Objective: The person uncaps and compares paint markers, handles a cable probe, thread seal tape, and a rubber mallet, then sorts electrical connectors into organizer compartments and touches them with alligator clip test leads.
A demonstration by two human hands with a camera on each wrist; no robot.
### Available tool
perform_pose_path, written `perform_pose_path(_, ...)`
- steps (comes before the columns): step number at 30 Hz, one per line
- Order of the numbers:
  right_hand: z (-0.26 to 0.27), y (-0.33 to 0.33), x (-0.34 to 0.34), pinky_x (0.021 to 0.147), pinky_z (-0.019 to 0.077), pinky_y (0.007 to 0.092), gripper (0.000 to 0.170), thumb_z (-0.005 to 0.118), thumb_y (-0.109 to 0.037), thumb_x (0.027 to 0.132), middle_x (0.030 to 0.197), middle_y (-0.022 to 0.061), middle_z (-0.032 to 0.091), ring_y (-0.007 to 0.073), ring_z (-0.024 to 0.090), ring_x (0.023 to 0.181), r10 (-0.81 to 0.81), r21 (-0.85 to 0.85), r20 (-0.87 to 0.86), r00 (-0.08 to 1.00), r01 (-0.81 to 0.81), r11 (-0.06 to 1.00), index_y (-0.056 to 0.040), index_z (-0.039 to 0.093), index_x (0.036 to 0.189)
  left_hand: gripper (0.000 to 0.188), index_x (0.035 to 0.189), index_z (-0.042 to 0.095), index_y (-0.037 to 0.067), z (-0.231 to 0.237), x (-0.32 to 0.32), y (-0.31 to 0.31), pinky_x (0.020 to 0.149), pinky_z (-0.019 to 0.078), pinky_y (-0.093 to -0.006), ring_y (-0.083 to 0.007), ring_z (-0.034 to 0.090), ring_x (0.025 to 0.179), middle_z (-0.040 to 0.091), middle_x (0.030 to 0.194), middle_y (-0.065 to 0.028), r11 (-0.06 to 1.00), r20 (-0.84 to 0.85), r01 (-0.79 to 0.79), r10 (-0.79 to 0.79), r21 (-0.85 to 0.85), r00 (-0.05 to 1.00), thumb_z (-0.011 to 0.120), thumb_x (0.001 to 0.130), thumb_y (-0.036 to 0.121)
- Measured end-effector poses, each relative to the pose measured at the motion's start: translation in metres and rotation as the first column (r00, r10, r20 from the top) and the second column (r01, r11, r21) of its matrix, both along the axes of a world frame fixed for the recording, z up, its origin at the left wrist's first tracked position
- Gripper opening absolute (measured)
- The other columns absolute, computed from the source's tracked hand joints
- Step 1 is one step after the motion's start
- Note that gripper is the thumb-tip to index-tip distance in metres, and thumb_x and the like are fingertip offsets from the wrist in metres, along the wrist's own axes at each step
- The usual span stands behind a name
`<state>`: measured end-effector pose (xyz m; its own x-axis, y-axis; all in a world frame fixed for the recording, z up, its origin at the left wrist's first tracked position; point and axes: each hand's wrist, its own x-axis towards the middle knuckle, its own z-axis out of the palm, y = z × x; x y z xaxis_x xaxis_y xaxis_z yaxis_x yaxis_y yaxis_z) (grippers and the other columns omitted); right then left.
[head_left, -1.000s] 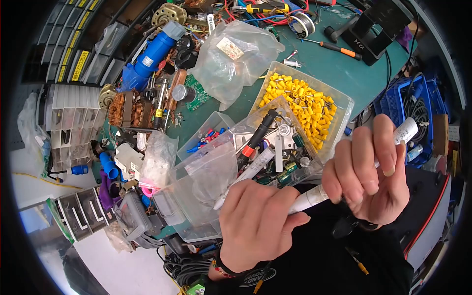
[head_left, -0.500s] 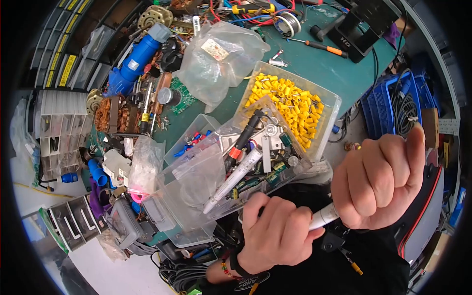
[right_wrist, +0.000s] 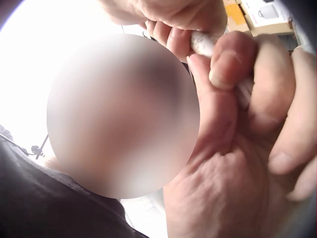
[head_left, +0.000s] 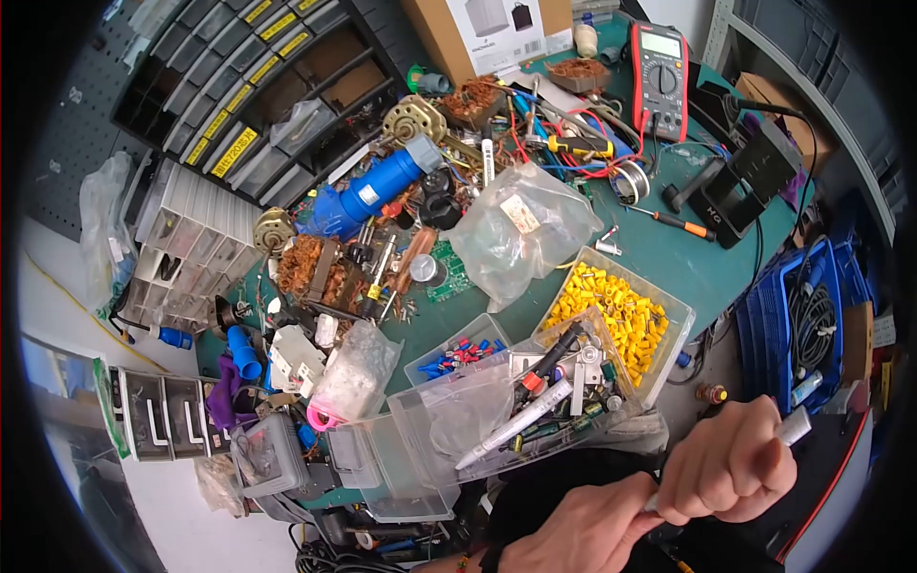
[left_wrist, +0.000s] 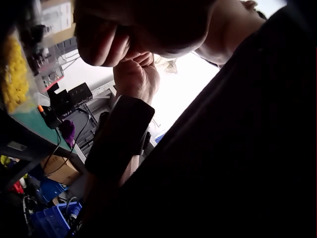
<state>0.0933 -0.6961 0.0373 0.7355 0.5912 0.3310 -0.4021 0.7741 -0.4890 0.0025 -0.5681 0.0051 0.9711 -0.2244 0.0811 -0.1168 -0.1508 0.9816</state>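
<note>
My right hand wraps round a white marker pen, one end of which sticks out beyond the fist. Close beside it, my left hand grips the same pen, and only a sliver of white shows between the two. The right wrist view shows the pen's pale barrel running from the left hand's curled fingers into the right hand. In the left wrist view the hands are dark against bright light. A similar white marker lies across a clear plastic bin in front of the hands.
Yellow crimp terminals fill a clear box, with a smaller box of red and blue terminals nearby. A multimeter, a plastic bag and a blue connector lie on the green bench. Blue crates stand right.
The head view has tilted up, bringing the multimeter and a cardboard box into sight. Both hands sit lower in it and closer together, still holding the pen; its projecting end shows again.
</note>
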Motion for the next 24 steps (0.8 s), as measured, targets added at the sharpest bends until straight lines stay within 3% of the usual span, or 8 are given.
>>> perform_pose_path(7, 0.015, -0.021, -0.005, 0.031, 0.0181, 0.0303, 0.055, 0.033, -0.025, 0.106, 0.04, 0.0021, 0.021, 0.0136, 0.018, 0.03, -0.001, -0.01, 0.059, 0.998, 0.001, 1.0, -0.01, 0.019, 0.055, 0.014, 0.088, 0.05, 0.0, 0.006, 0.002, -0.009, 0.048, 0.0411, -0.041, -0.0387, 0.053, 0.056, 0.048, 0.067, -0.0163, 0.987, 0.134, 0.035, -0.014, -0.16, 0.991, 0.055, 0.093, 0.012)
perform_pose_path(10, 0.017, -0.033, 0.0, 0.03, 0.0197, 0.0317, 0.052, 0.034, -0.024, 0.106, 0.04, 0.004, 0.026, 0.0144, 0.022, 0.029, 0.081, 0.02, 0.049, 0.996, -0.082, 0.996, -0.0087, 0.025, 0.057, 0.01, 0.086, 0.05, 0.0, -0.003, -0.007, -0.01, 0.046, 0.0401, -0.0379, -0.0349, 0.053, 0.054, 0.05, 0.068, -0.0146, 0.937, 0.073, 0.264, -0.254, -0.228, 0.964, 0.05, 0.094, 0.007)
perform_pose_path(11, 0.018, -0.034, 0.009, 0.029, 0.0202, 0.0308, 0.051, 0.032, -0.026, 0.105, 0.041, 0.003, 0.026, 0.0136, 0.021, 0.028, 0.058, 0.045, 0.02, 0.998, -0.058, 0.997, -0.0098, 0.025, 0.058, 0.011, 0.084, 0.05, 0.0, -0.015, -0.013, -0.01, 0.046, 0.0396, -0.0374, -0.0309, 0.052, 0.053, 0.052, 0.07, -0.0136, 0.96, 0.328, 0.223, -0.159, -0.168, 0.931, 0.046, 0.094, 0.003)
perform_pose_path(14, 0.023, -0.05, 0.036, 0.027, 0.0215, 0.0281, 0.048, 0.024, -0.03, 0.105, 0.041, -0.0001, 0.028, 0.0111, 0.02, 0.028, -0.067, 0.06, -0.085, 0.994, 0.072, 0.996, -0.0131, 0.026, 0.061, 0.01, 0.085, 0.052, -0.002, -0.029, -0.024, 0.0, 0.048, 0.0408, -0.0359, -0.0265, 0.051, 0.056, 0.052, 0.071, -0.0131, 0.883, 0.151, 0.19, -0.137, -0.43, 0.979, 0.045, 0.091, -0.001)
perform_pose_path(17, 0.009, -0.031, 0.036, 0.026, 0.0183, 0.0243, 0.048, 0.022, -0.033, 0.105, 0.041, -0.0043, 0.026, 0.0082, 0.018, 0.028, -0.093, 0.054, 0.018, 0.995, 0.092, 0.994, -0.0158, 0.023, 0.06, 0.021, 0.091, 0.055, -0.002, -0.017, -0.025, 0.002, 0.054, 0.0435, -0.0344, -0.0287, 0.054, 0.059, 0.054, 0.073, -0.0135, 0.912, -0.041, -0.01, -0.008, -0.409, 0.999, 0.043, 0.099, 0.013)
perform_pose_path(19, -0.003, -0.02, 0.033, 0.027, 0.0176, 0.0243, 0.049, 0.021, -0.034, 0.105, 0.041, -0.0046, 0.022, 0.0085, 0.016, 0.029, -0.178, 0.078, -0.019, 0.984, 0.179, 0.981, -0.0167, 0.021, 0.059, 0.013, 0.094, 0.051, 0.0, -0.022, -0.015, 0.004, 0.056, 0.0464, -0.0287, -0.0203, 0.054, 0.06, 0.055, 0.075, -0.0113, 0.966, 0.013, -0.099, 0.105, -0.239, 0.994, 0.059, 0.089, 0.009)
perform_pose_path(20, -0.008, -0.018, 0.033, 0.027, 0.0176, 0.0244, 0.049, 0.02, -0.034, 0.106, 0.042, -0.0047, 0.021, 0.0086, 0.015, 0.03, -0.167, 0.07, -0.035, 0.985, 0.169, 0.983, -0.0164, 0.021, 0.06, 0.014, 0.099, 0.049, -0.001, -0.028, -0.011, 0.001, 0.061, 0.046, -0.0268, -0.017, 0.052, 0.065, 0.056, 0.081, -0.0131, 0.949, 0.046, -0.17, 0.188, -0.267, 0.981, 0.055, 0.089, 0.007)
perform_pose_path(24, -0.022, -0.013, 0.025, 0.032, 0.0172, 0.0247, 0.048, 0.019, -0.033, 0.106, 0.044, -0.0045, 0.022, 0.0089, 0.017, 0.033, -0.184, 0.049, -0.105, 0.977, 0.19, 0.981, -0.0157, 0.023, 0.061, 0.03, 0.112, 0.049, -0.004, -0.015, 0.003, -0.006, 0.066, 0.0483, -0.0297, -0.0196, 0.055, 0.069, 0.057, 0.092, -0.0146, 0.945, 0.112, -0.312, 0.322, -0.094, 0.94, 0.059, 0.086, 0.008)
